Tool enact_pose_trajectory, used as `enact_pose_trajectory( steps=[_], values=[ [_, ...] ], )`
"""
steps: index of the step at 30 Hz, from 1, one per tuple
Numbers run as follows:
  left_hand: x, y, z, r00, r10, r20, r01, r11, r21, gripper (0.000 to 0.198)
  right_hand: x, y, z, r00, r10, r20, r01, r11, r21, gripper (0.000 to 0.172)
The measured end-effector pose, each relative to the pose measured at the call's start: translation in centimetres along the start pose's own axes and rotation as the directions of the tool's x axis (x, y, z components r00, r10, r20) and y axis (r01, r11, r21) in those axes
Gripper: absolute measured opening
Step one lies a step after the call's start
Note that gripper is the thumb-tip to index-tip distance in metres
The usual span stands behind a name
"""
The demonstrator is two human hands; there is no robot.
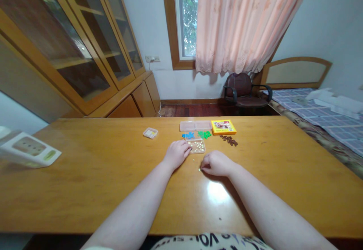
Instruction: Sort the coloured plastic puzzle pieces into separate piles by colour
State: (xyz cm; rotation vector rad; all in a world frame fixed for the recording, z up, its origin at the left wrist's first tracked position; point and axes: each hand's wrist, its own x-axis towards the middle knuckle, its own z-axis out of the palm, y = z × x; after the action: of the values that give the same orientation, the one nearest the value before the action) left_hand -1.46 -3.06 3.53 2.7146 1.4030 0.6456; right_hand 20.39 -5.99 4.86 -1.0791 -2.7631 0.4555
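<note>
Wooden surface carries yellow box, clear case, small case, bead tray, blue pieces, green pieces, brown pieces.

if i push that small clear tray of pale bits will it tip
The shallow clear plastic tray probably weighs little, holding only small pale pieces, and should slide on the glossy wooden table rather than tip, being low and flat. It looks open-topped, so a sharp shove might spill them.

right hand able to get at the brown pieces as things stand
Probably yes: the right hand rests on the wooden table close to the brown pieces. Only bare tabletop seems to lie between them, and the clear tray sits off to one side.
</note>
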Motion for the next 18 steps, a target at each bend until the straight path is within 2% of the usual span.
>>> enact_pose_trajectory(
  steps=[4, 7, 12, 18],
  values=[
    [-0.1, -0.1, -0.3, 0.973, 0.163, 0.166, -0.162, 0.987, -0.018, 0.015, 0.1, 0.2, 0.0, 1.000, 0.018, -0.006, -0.018, 0.999, -0.028, 0.021],
    [-0.2, 0.0, -0.3, 0.949, 0.208, 0.239, -0.208, 0.978, -0.026, 0.013, 0.1, 0.5, 0.0, 0.998, 0.054, -0.031, -0.055, 0.998, -0.030, 0.022],
    [-0.1, 0.5, 0.0, 0.943, 0.215, 0.255, -0.218, 0.976, -0.016, 0.013, -0.1, 1.1, 0.1, 0.995, 0.079, -0.063, -0.077, 0.997, 0.031, 0.024],
    [-0.1, 0.7, 0.1, 0.946, 0.212, 0.246, -0.225, 0.974, 0.027, 0.014, -0.7, 1.3, -0.9, 0.997, 0.069, -0.022, -0.068, 0.996, 0.058, 0.024]
  ],
)
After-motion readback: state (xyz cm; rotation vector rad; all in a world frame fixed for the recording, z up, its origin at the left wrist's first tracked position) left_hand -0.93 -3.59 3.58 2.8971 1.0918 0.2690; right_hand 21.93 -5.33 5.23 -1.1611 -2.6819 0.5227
